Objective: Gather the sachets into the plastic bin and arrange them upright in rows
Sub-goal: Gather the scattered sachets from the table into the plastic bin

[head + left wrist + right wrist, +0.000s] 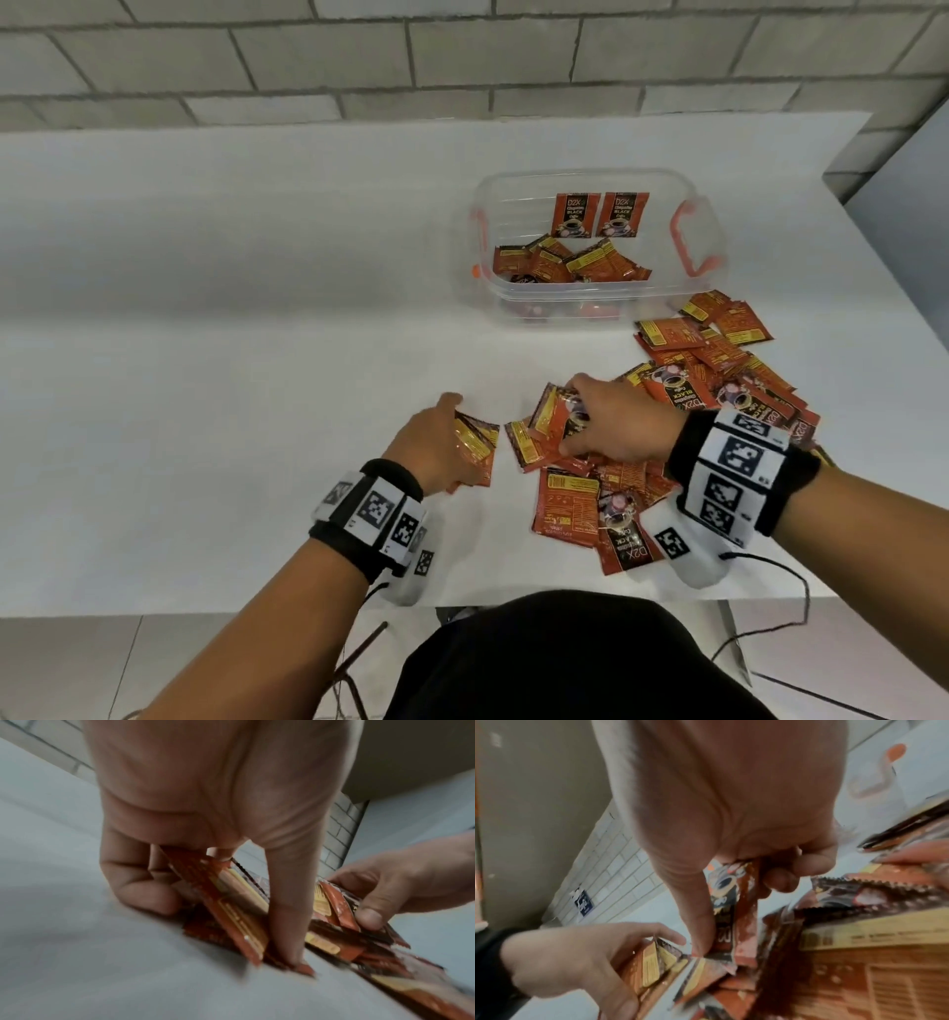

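Red coffee sachets lie in a loose pile (719, 370) on the white table, right of centre. My left hand (441, 442) grips a small stack of sachets (475, 447) standing on edge on the table; the left wrist view shows the same stack (231, 912) between thumb and curled fingers. My right hand (611, 421) pinches a sachet (557, 416) at the pile's near left edge, and in the right wrist view that sachet (727, 902) sits between thumb and fingers. The clear plastic bin (714, 288) stands behind, holding two upright sachets (598, 215) and several lying flat.
The bin has orange handles (690, 241). A grey block wall (462, 56) runs behind the table. The table's right edge (893, 257) is close to the pile. Black cables (770, 622) hang off the near edge by my lap.
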Demonstrator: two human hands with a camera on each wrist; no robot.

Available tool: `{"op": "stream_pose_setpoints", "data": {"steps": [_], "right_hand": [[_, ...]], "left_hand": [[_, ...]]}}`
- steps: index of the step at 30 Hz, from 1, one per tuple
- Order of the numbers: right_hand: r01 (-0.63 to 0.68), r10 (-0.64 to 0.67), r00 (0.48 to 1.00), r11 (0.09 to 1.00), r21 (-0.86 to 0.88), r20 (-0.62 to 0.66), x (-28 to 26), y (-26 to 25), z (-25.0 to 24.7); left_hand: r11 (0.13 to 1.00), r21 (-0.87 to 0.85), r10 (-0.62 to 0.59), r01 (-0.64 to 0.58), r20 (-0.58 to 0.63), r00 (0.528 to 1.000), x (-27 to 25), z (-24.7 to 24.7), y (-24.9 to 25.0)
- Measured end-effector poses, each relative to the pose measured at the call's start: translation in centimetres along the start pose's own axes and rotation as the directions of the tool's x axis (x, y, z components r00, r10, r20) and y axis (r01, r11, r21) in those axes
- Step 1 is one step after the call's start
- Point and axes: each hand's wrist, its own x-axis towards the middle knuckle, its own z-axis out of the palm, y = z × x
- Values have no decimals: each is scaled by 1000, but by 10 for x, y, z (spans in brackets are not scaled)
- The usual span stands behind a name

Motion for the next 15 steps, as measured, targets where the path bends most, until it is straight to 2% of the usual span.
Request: {"op": "stream_pose_setpoints", "data": {"steps": [4, 9, 12, 15], "right_hand": [[28, -27, 1000, 984, -176, 7, 7, -1, 15], [63, -73, 997, 972, -228, -33, 16, -6, 20], [79, -91, 995, 974, -213, -48, 18, -6, 19], [93, -101, 992, 991, -98, -73, 19, -7, 14]], "left_hand": [[985, 170, 46, -39, -39, 998, 2, 4, 2], [960, 279, 32, -3, -96, 995, 4, 4, 5], [938, 346, 45, 2, -127, 991, 5, 4, 6], [946, 324, 59, -1, -168, 984, 6, 2, 8]]}}
